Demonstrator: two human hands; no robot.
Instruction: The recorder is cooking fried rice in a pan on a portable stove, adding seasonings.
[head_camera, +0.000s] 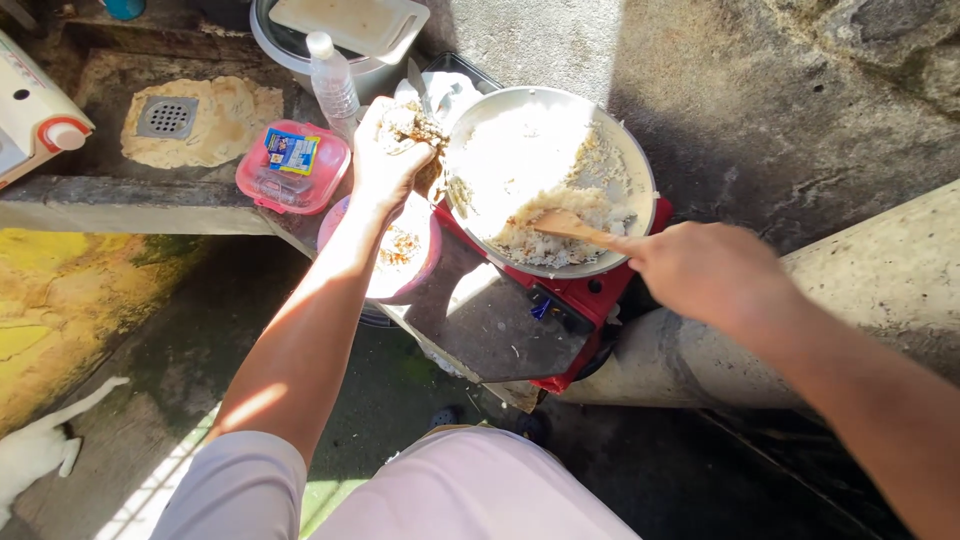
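A wide metal pan (640, 170) full of white rice (530, 160) sits on a red portable stove (590, 300). My right hand (700, 265) grips a wooden spatula (575, 228) whose blade is dug into the rice at the pan's near side. My left hand (385, 150) is closed around a clump of browned rice at the pan's left rim. Below that hand a pink bowl (425, 265) holds a little more of the browned food.
A pink lidded plastic box (290, 165) and a clear water bottle (333, 85) stand left of the pan. A grey pot with a white cutting board (350, 25) is behind. A floor drain (167, 116) and a white animal (40, 445) lie at left.
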